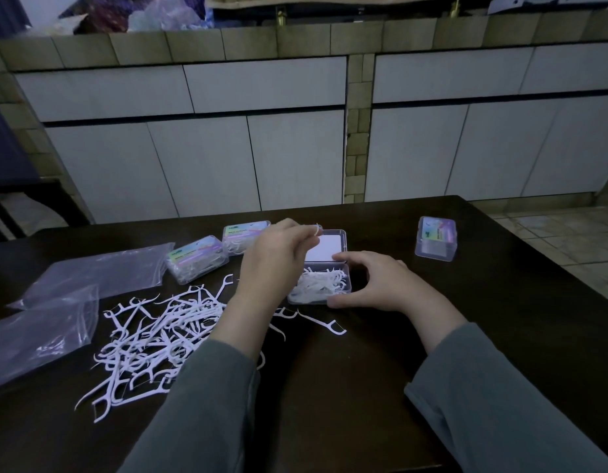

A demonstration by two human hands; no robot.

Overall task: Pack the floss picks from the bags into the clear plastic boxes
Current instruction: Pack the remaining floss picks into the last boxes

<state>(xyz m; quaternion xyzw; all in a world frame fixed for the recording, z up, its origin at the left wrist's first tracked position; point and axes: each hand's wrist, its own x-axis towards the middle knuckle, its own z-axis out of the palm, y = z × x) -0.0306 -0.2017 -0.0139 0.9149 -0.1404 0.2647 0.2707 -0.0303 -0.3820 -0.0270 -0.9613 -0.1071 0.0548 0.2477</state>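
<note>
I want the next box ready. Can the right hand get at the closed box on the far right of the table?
Probably yes. The right hand rests at the open box, and only bare table lies between it and the closed box; it would have to let go first.

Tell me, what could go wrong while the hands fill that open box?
The open box looks nearly full of picks, so more could spill out or block its lid from closing. The left hand pinches a floss pick only lightly above the box, so it might drop. The loose pile is tangled, so grabbing one pick may drag others along the table.
</note>
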